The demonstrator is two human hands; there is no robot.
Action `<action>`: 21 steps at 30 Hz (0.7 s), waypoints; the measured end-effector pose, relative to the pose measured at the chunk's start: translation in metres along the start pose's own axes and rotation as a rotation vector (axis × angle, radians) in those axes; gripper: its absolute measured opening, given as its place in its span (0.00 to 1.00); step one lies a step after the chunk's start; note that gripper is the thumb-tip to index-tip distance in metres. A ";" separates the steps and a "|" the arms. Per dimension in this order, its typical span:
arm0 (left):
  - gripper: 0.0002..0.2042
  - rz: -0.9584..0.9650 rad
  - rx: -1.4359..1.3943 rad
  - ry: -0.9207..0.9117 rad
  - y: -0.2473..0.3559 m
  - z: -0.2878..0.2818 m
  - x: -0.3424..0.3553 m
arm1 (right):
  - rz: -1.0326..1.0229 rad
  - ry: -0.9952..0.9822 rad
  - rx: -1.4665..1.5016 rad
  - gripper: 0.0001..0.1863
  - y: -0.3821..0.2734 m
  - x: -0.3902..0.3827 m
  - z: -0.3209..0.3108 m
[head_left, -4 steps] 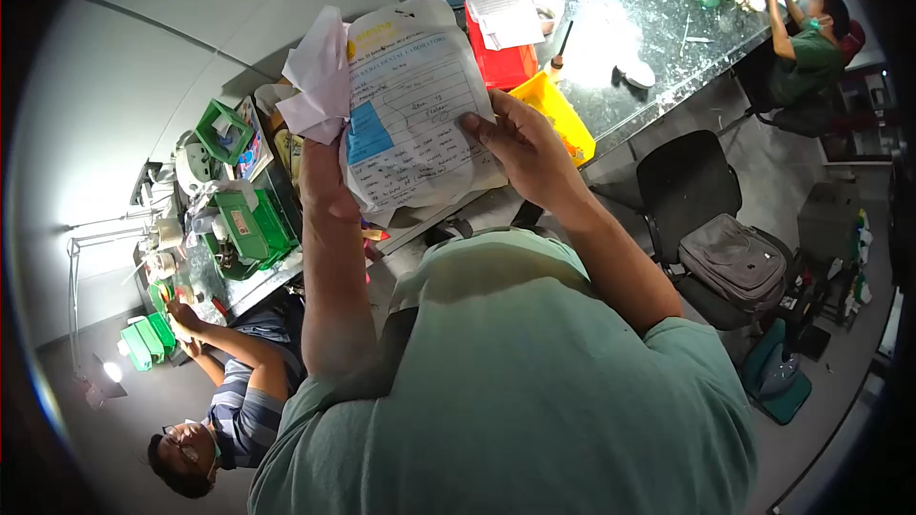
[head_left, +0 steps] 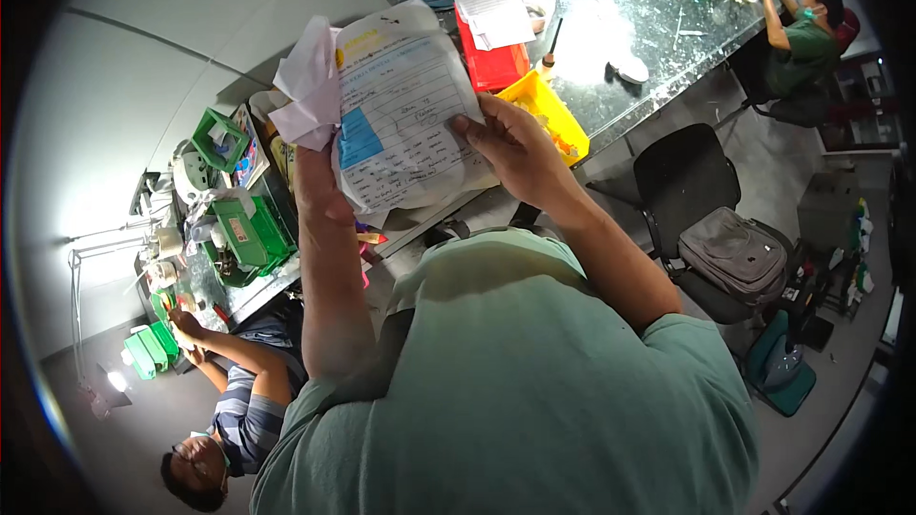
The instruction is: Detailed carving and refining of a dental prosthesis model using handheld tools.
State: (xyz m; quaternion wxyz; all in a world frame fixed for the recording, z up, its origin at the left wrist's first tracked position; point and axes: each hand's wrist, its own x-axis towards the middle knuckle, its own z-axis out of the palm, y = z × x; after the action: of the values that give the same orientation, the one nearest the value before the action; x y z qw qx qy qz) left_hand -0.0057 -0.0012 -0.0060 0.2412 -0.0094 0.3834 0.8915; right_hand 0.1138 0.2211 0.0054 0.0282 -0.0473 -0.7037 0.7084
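A handwritten form [head_left: 410, 100] with a blue square on its left side appears to sit in a clear plastic bag, held up in front of me. My right hand [head_left: 520, 145] pinches its right edge, thumb on the front and fingers behind. At the left edge is my left hand [head_left: 322, 186], its fingers mostly hidden behind the papers. A crumpled pale sheet [head_left: 307, 86] rises above that hand, along the form's left side. Both hands seem to support the bagged form between them.
Beyond the form, a red tray [head_left: 496, 67] with a paper slip [head_left: 491, 0] and a yellow bin [head_left: 544, 114] stand on the dark speckled bench [head_left: 611, 105]. Green bins [head_left: 250, 234] are at left. Co-workers sit at both sides. A black chair [head_left: 685, 176] holds a grey backpack [head_left: 733, 250].
The bagged form and both hands have shifted slightly left in the picture, along with the bench behind them. The hold on the papers looks the same.
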 end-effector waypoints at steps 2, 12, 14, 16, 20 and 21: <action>0.29 0.023 0.032 0.005 0.007 -0.001 0.001 | 0.013 0.004 -0.026 0.13 0.002 -0.002 -0.005; 0.23 0.246 -0.221 -0.072 0.061 -0.133 -0.024 | -0.048 0.575 -1.114 0.21 0.127 -0.052 -0.108; 0.22 0.143 -0.343 -0.296 0.036 -0.120 -0.030 | 0.150 0.503 -1.031 0.20 0.134 -0.054 -0.110; 0.22 0.116 -0.207 0.166 0.018 -0.141 -0.037 | 0.250 0.437 -1.036 0.17 0.142 -0.054 -0.111; 0.22 0.223 -0.266 0.347 0.009 -0.119 -0.050 | 0.179 0.386 -1.026 0.12 0.128 -0.061 -0.110; 0.22 0.259 -0.275 0.372 0.012 -0.144 -0.050 | 0.187 0.364 -0.983 0.12 0.116 -0.063 -0.104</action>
State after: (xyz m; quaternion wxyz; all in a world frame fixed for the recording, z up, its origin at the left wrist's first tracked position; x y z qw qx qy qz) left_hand 0.0091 -0.1286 -0.0888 0.0469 -0.1564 0.2942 0.9417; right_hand 0.1910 0.3168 -0.1093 0.0610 -0.2395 -0.9292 0.2748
